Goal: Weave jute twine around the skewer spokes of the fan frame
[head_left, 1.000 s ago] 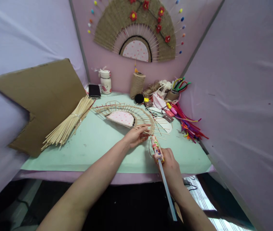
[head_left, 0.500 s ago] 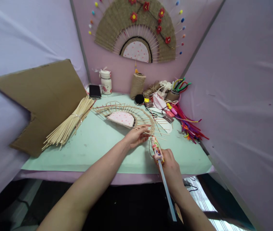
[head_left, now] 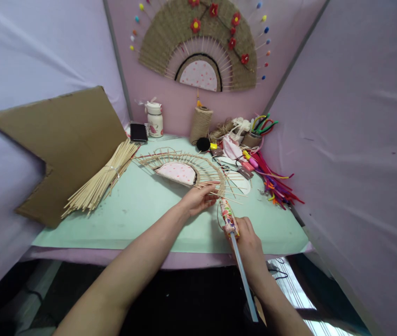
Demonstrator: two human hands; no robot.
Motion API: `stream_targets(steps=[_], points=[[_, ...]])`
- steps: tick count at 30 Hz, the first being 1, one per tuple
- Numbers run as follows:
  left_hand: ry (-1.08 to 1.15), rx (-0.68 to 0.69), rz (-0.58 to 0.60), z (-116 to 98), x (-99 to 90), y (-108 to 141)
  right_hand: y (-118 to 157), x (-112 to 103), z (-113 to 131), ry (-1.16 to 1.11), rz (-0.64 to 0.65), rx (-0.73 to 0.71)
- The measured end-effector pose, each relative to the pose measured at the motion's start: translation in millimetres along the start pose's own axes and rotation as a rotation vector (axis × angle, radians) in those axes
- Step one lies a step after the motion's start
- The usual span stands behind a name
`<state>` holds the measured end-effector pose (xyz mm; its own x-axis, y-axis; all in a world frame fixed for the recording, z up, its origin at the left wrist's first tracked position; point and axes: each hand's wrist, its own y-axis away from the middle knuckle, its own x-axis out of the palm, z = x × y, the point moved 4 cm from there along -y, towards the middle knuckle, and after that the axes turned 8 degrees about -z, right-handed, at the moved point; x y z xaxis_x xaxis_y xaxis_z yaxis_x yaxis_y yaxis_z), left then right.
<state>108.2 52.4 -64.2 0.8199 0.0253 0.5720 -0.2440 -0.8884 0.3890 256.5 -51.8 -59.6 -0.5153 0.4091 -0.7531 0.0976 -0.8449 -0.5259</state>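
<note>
A half-round fan frame of thin wooden sticks with twine woven through them lies on the table, a pink dotted half-circle at its centre. My left hand is closed on the right end of this fan frame, fingers round its lower sticks. In my right hand is a glue gun with a colourful patterned wrap, its tip at the woven twine edge just right of my left fingers. A long clear glue stick sticks out of its back toward me.
A tied bundle of sticks and a bent cardboard sheet are at left. Behind stand a white bottle and a twine spool. Pipe cleaners lie at right. A finished fan hangs on the back wall.
</note>
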Motion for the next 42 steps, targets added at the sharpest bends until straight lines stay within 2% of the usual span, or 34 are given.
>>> stream_targets(steps=[15, 22, 26, 29, 31, 33, 36, 39, 40, 42], points=[[0.006, -0.009, -0.016, -1, 2.2, 3, -1, -2, 0, 0.015, 0.005, 0.019], [-0.023, 0.014, -0.008, 1, -2.5, -3, 3, -7, -11, 0.077, 0.029, 0.035], [-0.027, 0.019, -0.004, 2, -4.1, -6, 4, -19, -38, 0.149, 0.025, 0.056], [-0.026, 0.021, 0.006, 2, -4.7, -6, -7, -28, -78, 0.192, 0.028, 0.106], [-0.026, 0.026, 0.014, 2, -5.1, -7, -20, -29, -112, 0.215, 0.074, 0.124], [-0.026, 0.029, 0.021, 2, -5.6, -7, -34, -26, -143, 0.224, 0.140, 0.079], [-0.027, 0.031, 0.027, 2, -5.7, -8, -49, -20, -177, 0.252, 0.250, 0.011], [-0.019, 0.034, 0.028, 2, -5.2, -7, -53, -25, -188, 0.333, 0.291, 0.052], [-0.015, 0.034, 0.027, 2, -5.0, -7, -53, -31, -184, 0.347, 0.263, 0.072], [-0.012, 0.031, 0.028, 2, -4.6, -7, -50, -45, -161, 0.314, 0.137, 0.085]])
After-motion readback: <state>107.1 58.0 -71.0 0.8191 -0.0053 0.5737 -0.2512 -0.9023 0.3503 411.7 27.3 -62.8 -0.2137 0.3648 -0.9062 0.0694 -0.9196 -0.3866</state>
